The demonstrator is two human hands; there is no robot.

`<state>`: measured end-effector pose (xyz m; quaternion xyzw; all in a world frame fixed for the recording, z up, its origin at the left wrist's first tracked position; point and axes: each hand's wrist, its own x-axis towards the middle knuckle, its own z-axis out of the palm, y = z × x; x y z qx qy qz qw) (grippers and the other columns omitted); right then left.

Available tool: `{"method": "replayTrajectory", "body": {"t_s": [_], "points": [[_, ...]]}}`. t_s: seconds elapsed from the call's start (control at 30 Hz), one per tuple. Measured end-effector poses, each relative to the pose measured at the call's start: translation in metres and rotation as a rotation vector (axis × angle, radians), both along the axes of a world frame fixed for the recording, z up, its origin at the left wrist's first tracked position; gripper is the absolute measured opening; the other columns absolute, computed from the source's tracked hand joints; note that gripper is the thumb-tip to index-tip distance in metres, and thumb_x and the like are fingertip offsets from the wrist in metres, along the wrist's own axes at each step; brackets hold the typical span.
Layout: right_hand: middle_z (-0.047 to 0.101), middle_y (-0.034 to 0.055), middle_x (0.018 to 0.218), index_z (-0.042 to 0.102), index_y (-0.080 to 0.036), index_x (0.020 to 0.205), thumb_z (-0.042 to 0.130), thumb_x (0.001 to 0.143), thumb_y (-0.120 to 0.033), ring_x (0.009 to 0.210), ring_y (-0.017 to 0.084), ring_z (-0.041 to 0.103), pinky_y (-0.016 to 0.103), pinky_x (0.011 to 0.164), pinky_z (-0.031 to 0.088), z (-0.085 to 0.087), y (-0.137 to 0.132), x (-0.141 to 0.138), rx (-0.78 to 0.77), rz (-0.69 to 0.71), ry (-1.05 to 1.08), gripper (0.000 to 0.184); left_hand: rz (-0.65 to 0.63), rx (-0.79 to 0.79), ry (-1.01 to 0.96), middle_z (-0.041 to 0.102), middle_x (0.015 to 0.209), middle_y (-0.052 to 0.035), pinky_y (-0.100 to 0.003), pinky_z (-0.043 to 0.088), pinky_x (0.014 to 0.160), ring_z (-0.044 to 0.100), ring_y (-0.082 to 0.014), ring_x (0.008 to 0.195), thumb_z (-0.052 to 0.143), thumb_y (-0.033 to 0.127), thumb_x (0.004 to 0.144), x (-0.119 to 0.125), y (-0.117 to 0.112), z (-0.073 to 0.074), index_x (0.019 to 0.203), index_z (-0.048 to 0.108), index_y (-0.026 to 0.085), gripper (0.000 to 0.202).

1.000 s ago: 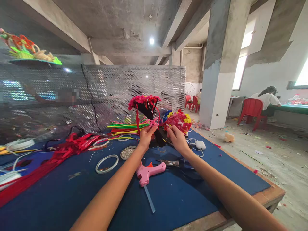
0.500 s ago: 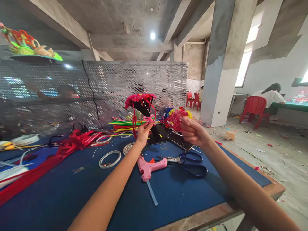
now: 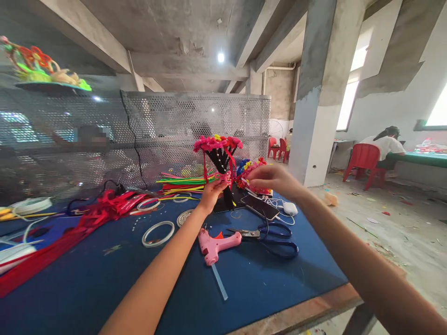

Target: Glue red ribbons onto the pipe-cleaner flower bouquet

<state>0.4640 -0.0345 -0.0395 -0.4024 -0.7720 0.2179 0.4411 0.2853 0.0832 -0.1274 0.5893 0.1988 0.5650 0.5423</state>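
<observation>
My left hand (image 3: 211,194) is closed round the black stems of a small bouquet (image 3: 218,145) and holds it upright above the table. Pink and red fuzzy flowers with a touch of yellow make up its head. Red ribbons and a string of white beads hang from it, and a pink bow (image 3: 223,177) sits at my fingers. To the right, apart from the bouquet, my right hand (image 3: 274,179) has its fingers loosely stretched to the left, with nothing visible in them. Behind it, a second flower cluster (image 3: 256,173) in pink, blue and yellow is partly hidden.
On the blue tabletop (image 3: 104,288) lie a pink glue gun (image 3: 220,242), blue-handled scissors (image 3: 279,242), a phone (image 3: 260,207), a white charger (image 3: 289,208), a white ring roll (image 3: 158,234), red ribbons (image 3: 108,209) and coloured stems (image 3: 185,181). A perforated metal screen (image 3: 195,111) stands behind. One person sits far right.
My right hand has moved left, nearer the bouquet, and its closed fingers have loosened. The bouquet has shifted slightly right and turned, showing more of its flowers and stems.
</observation>
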Motion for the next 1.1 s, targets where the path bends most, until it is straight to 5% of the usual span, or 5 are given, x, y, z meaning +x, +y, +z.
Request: {"method": "replayTrajectory", "body": {"t_s": [0.17,0.27,0.67,0.9,1.1], "points": [[0.059,0.0068,0.089,0.064,-0.015,0.087,0.059,0.073,-0.027,0.080,0.016,0.054,0.032,0.075,0.041,-0.017,0.044,-0.048,0.388,-0.368,-0.148,0.019,0.013,0.031,0.049,0.069,0.082,-0.0016,-0.025,0.045,0.059,0.061,-0.0202,0.081,0.071,0.038,0.060,0.001,-0.004,0.001,0.089,0.069,0.020,0.034],[0.060,0.0061,0.081,0.063,-0.015,0.073,0.053,0.077,-0.026,0.077,0.016,0.053,0.032,0.074,0.040,-0.014,0.046,-0.052,0.363,-0.426,-0.076,0.016,0.032,0.044,0.056,0.069,0.079,-0.0010,-0.023,0.043,0.057,0.060,-0.0195,0.080,0.071,0.039,0.060,0.001,-0.002,0.001,0.088,0.069,0.020,0.035],[0.065,0.0023,0.071,0.066,-0.019,0.076,0.058,0.074,-0.035,0.064,0.010,0.060,0.024,0.062,0.049,-0.009,0.021,-0.044,-0.153,0.125,0.191,0.018,0.015,0.089,0.059,0.069,0.078,-0.0021,-0.028,0.044,0.063,0.061,-0.0198,0.076,0.070,0.041,0.060,0.003,-0.008,0.004,0.085,0.068,0.019,0.033],[0.061,0.0088,0.108,0.055,-0.015,0.104,0.045,0.070,-0.008,0.099,0.016,0.057,0.035,0.092,0.042,-0.049,0.060,-0.056,0.152,-0.366,0.384,0.036,0.044,0.123,0.071,0.069,0.088,-0.0033,-0.027,0.044,0.068,0.060,-0.0202,0.084,0.067,0.042,0.064,0.003,0.004,-0.002,0.092,0.068,0.019,0.036],[0.063,0.0046,0.086,0.054,-0.017,0.086,0.051,0.063,-0.009,0.078,0.018,0.060,0.035,0.078,0.048,-0.092,0.071,-0.065,0.145,-0.410,0.296,0.025,0.066,0.195,0.085,0.067,0.099,-0.0059,-0.032,0.042,0.082,0.058,-0.0223,0.094,0.067,0.040,0.066,0.002,0.010,-0.006,0.098,0.067,0.019,0.038]]}}
